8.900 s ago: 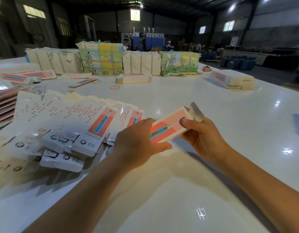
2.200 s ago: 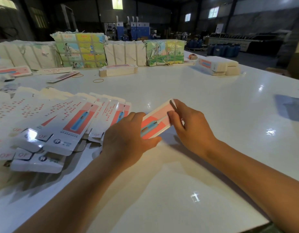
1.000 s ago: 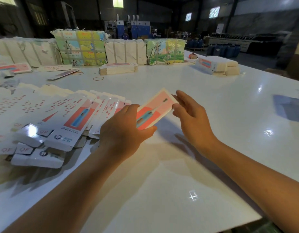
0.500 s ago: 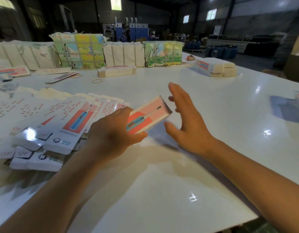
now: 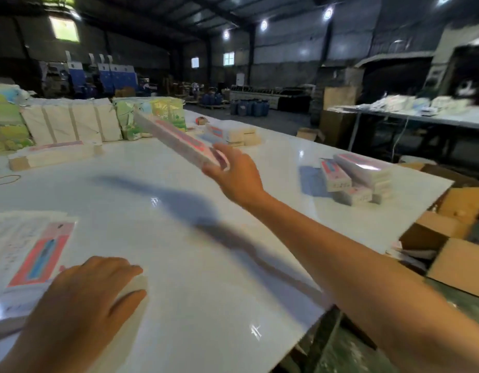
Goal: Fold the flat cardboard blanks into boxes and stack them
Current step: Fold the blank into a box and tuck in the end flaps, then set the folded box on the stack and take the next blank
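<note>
Above white table [image 5: 195, 238], folded box [image 5: 176, 142] in right hand [image 5: 237, 175].

Motion blur smears the box [image 5: 179, 142] and the print on the blanks [image 5: 31, 254], which the left edge cuts off. The left hand [image 5: 82, 305] hides their near corner.

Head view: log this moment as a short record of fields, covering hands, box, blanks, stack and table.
right hand: raised over the table, grips one end of the box
box: folded, long, pink and white, held in the air, tilted
left hand: fingers relaxed, low by the blanks; contact unclear
blanks: flat, spread at the near left
stack: finished boxes piled near the table's right edge
table: white, glossy
cartons: open, brown, beside the table at right
</note>
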